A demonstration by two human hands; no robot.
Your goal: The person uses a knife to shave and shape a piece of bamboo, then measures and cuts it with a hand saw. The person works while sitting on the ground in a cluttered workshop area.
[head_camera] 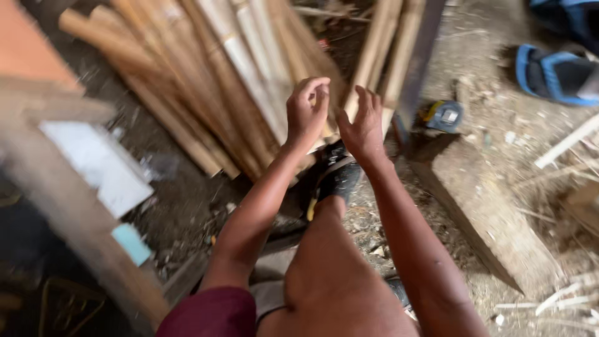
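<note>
Bamboo poles, more than ten, lie piled beyond two raised hands: left hand with fingers curled, right hand with fingers loosely apart, both holding nothing.

I am viewing two bare forearms ending in the left hand and the right hand; neither is wearing a glove, ring or watch. A maroon garment edge is showing at the lower frame, with a grey strip of cloth beside it. A bare knee is rising between the arms, and a dark sandal is covering the foot beyond it.
</note>
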